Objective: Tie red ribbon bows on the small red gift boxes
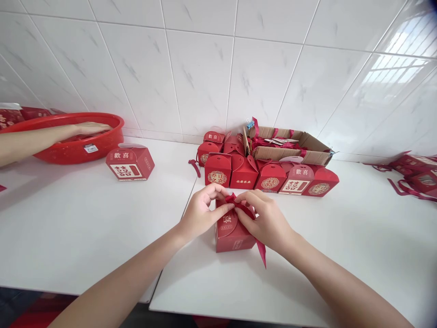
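In the head view a small red gift box stands on the white table with its curved top flaps folded together. A dark red ribbon runs over its top, one tail hanging down on the right side. My left hand is at the box's upper left, thumb and fingers pinching the ribbon. From the right, my right hand pinches the same ribbon, its fingertips close to the left thumb. The fingers partly cover where the ribbon crosses itself, so I cannot tell whether it is knotted.
Behind stand several red boxes and a cardboard tray of ribbons. At left, another person's hand reaches into a red basin, near a single red box. Ribboned boxes lie far right. A seam divides the tables.
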A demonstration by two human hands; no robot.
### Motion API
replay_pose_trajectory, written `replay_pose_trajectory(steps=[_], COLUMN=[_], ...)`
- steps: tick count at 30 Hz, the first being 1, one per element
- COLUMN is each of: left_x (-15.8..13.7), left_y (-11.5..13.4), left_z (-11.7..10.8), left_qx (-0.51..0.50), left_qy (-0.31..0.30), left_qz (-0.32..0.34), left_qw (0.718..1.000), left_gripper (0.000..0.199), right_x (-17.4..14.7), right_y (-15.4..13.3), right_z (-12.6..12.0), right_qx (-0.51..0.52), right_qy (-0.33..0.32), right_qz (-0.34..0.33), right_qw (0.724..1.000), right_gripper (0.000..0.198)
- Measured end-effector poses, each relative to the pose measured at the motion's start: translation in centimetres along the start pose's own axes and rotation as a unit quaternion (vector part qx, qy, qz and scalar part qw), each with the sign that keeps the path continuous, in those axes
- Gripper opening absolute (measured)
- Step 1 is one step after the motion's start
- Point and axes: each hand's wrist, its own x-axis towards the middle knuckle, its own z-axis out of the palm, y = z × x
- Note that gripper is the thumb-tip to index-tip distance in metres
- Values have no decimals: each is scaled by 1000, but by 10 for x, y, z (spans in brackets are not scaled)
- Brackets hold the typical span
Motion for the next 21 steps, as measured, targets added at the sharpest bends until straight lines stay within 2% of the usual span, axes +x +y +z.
replay_pose_trajectory(steps=[5,9,11,14,17,19,21], left_x=[0,1,2,4,4,5,6], left_y=[-2,-4,-4,-3,-3,-4,-5], left_z=[-1,-1,0,0,-3,-6,-7], left_qx=[12,50,70,79,75,88,104], left_qy=[0,12,21,16,2,3,8], left_qz=[4,18,38,62,62,53,49], left_qw=[1000,999,997,995,995,995,993], left_gripper=[15,14,14,13,12,15,16], right_x=[-1,1,4,8,11,12,12], right_y=[-2,-2,-1,1,5,7,8], right_z=[1,-2,-4,-9,-10,-10,-9], right_qx=[15,128,233,393,474,496,505], right_qy=[-18,-49,-77,-115,-135,-138,-133], right_qz=[28,104,161,246,318,344,354], right_qw=[999,985,956,878,810,785,776], right_gripper=[13,7,5,16,26,31,34])
